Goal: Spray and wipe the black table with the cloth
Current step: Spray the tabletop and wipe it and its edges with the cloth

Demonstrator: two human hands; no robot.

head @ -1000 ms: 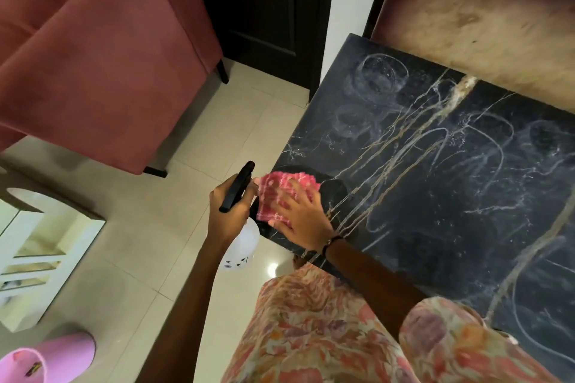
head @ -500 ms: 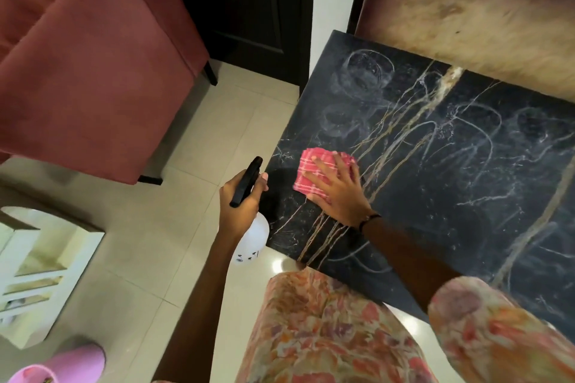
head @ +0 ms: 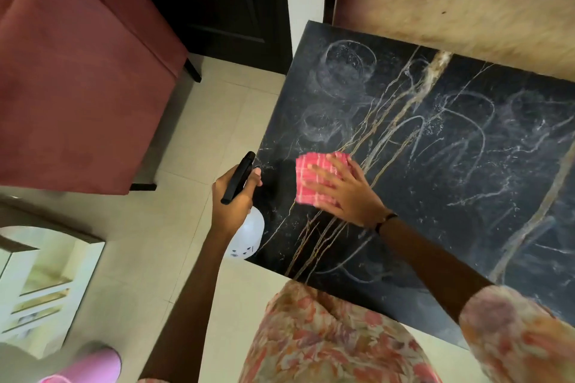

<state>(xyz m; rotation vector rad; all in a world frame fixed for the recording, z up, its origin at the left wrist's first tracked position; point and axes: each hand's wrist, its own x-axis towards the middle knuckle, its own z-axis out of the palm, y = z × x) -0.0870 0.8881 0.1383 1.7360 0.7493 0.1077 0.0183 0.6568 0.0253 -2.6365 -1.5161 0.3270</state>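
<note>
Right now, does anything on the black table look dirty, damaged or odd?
Yes. The black table carries pale ring marks near its far left corner and smeared whitish streaks across the top. The right hand presses the pink cloth flat beside them.

A black bench (head: 466, 196) veined with white and tan streaks. On it, a pink cloth (head: 317, 177) checked with white lines. Beside the bench, a white spray bottle (head: 247, 235) with a black nozzle, a rust-red armchair (head: 77, 71), and a floral sleeve (head: 513, 336).

The cloth (head: 314, 179) lies on the worktop (head: 435, 165) near its left edge. A spray bottle (head: 244, 221) hangs just left of that edge, an armchair (head: 77, 71) farther left.
</note>
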